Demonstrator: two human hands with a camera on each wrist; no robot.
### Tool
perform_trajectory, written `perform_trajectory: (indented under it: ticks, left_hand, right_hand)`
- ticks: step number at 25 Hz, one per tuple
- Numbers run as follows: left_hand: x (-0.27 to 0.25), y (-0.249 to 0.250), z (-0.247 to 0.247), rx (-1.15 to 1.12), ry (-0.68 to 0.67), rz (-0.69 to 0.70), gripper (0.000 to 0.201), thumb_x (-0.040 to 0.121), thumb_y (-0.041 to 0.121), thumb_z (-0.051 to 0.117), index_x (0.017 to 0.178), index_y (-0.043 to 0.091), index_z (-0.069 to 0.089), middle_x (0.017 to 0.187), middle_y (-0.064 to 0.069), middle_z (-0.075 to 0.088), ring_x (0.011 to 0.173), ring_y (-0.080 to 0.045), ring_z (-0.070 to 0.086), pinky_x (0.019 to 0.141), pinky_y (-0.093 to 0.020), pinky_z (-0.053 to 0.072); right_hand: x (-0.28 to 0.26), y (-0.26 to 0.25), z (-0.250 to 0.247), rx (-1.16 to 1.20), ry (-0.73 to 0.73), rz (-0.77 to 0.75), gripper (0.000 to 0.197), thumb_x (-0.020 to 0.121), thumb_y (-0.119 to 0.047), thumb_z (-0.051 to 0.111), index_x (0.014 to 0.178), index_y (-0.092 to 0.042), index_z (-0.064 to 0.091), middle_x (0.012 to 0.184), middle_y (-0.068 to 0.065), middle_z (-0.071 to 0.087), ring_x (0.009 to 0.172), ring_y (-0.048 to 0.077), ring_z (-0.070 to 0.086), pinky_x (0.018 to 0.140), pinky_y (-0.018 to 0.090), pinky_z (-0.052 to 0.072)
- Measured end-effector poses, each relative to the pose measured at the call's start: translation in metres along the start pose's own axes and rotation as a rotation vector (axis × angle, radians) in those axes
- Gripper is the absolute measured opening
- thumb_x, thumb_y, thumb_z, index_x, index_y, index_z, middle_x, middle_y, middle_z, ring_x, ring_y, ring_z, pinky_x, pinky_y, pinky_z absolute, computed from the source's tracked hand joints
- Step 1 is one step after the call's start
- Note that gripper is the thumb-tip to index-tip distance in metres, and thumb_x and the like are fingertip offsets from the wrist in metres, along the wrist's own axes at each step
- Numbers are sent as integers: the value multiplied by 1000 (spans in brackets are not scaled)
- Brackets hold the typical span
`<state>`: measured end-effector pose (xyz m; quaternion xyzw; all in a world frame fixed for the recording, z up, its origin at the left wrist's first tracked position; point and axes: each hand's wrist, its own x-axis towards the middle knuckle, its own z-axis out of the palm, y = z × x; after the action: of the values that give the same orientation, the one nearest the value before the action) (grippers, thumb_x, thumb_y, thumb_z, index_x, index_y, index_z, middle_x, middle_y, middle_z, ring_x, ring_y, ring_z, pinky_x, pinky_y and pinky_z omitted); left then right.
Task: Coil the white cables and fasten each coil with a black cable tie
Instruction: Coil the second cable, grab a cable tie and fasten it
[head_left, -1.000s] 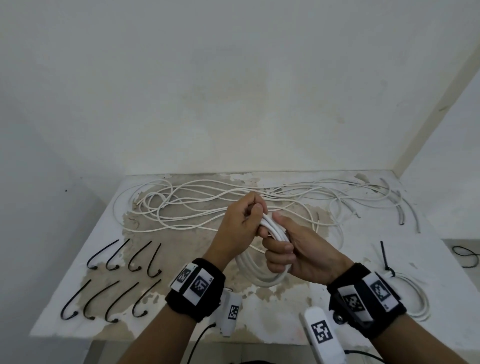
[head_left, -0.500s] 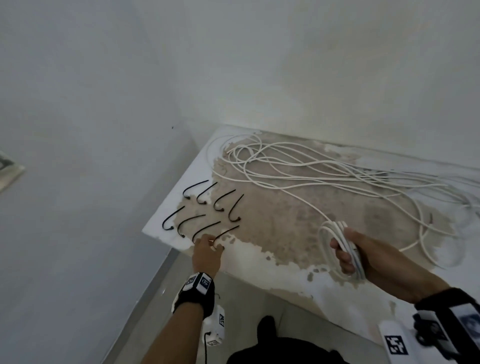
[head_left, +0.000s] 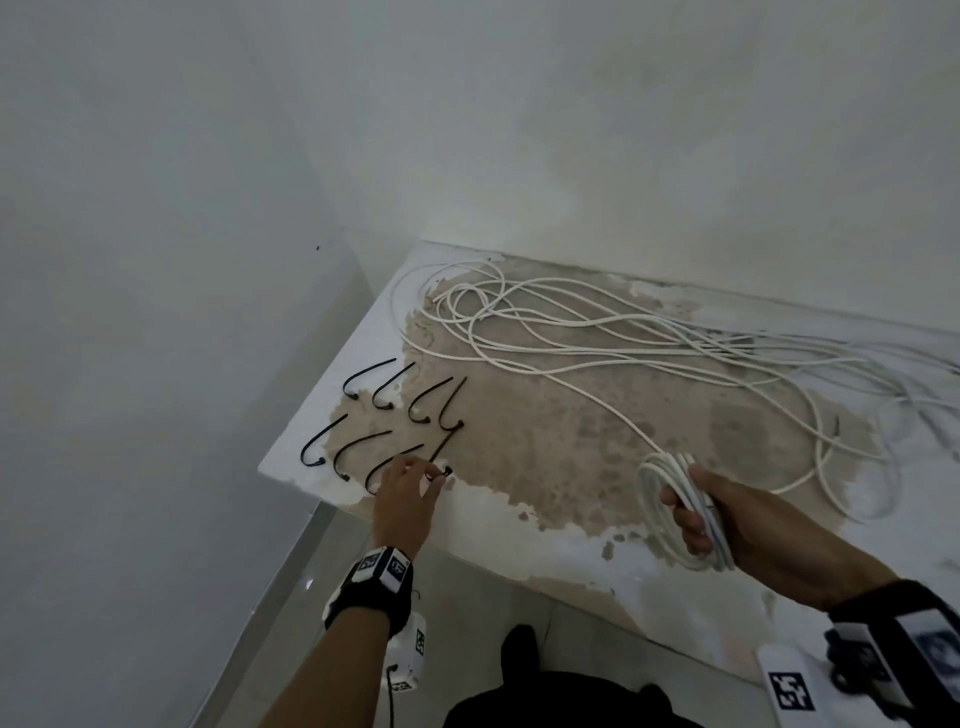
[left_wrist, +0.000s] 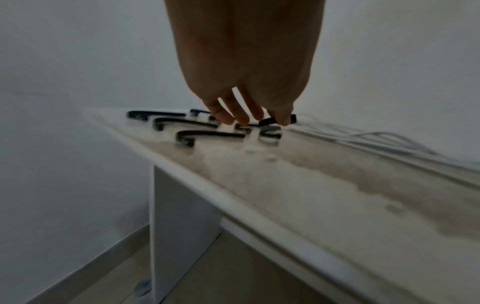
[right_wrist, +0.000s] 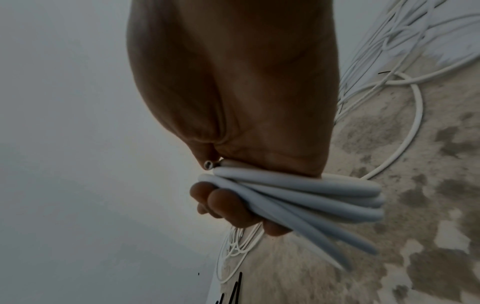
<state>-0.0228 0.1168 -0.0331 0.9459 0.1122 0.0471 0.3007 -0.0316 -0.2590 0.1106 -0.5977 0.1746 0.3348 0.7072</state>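
Observation:
My right hand (head_left: 698, 512) grips a coil of white cable (head_left: 655, 486) just above the table's front part; in the right wrist view the fingers (right_wrist: 226, 205) curl round its bunched loops (right_wrist: 311, 197). One strand runs from the coil to the loose white cables (head_left: 613, 338) spread over the back of the table. At the front left corner my left hand (head_left: 423, 475) pinches the head end of a black cable tie (head_left: 445, 470). In the left wrist view that tie (left_wrist: 267, 121) sits between thumb and fingertip, slightly off the surface.
Several more black cable ties (head_left: 363, 376) lie in two rows at the left corner of the worn white table (head_left: 545, 525). Walls close off the back and left side. Tiled floor (head_left: 291, 597) lies below the table's front edge.
My left hand let go of the coil, reached to the ties at the front left corner and now pinches one. My right hand kept the coil. The head view swung left.

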Motion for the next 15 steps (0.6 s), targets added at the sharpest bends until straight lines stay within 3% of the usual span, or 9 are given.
perform_trajectory:
  ticks: [3, 6, 8, 12, 15]
  left_hand:
    - [14, 52, 0, -112, -52, 186, 20, 97, 39, 52, 93, 22, 62, 87, 10, 63, 84, -14, 58, 77, -34, 46]
    - [17, 130, -6, -320, -186, 280, 11, 101, 26, 51, 93, 23, 59, 76, 7, 65, 71, -3, 62, 67, -21, 48]
    - [9, 181, -9, -422, -316, 329, 19, 102, 22, 49, 85, 24, 57, 67, 4, 61, 58, -4, 60, 61, -19, 50]
    - [-7, 259, 6, -516, -581, 321, 29, 101, 21, 52, 73, 21, 58, 61, 7, 59, 45, -7, 49, 49, -22, 43]
    - [-13, 292, 20, -647, -655, 231, 19, 99, 17, 55, 85, 9, 66, 69, 2, 69, 42, -8, 48, 45, -17, 38]
  right_hand:
    - [-2, -6, -9, 4, 38, -47, 53, 107, -38, 32, 106, 6, 63, 65, 6, 46, 56, 16, 41, 62, 32, 36]
    - [-5, -16, -21, -56, 104, -112, 53, 109, -36, 31, 107, 4, 65, 65, 5, 47, 56, 16, 41, 60, 31, 35]
    - [-8, -23, -28, -136, 170, -152, 50, 110, -32, 29, 106, 1, 66, 63, 4, 46, 54, 16, 39, 59, 31, 33]
    - [-25, -35, -35, -369, 288, -287, 24, 108, -29, 30, 90, -15, 39, 70, 6, 42, 62, 18, 37, 67, 39, 30]
    - [-39, -38, -42, -413, 301, -455, 26, 110, -27, 34, 92, -9, 41, 75, 5, 47, 70, 19, 42, 71, 37, 37]
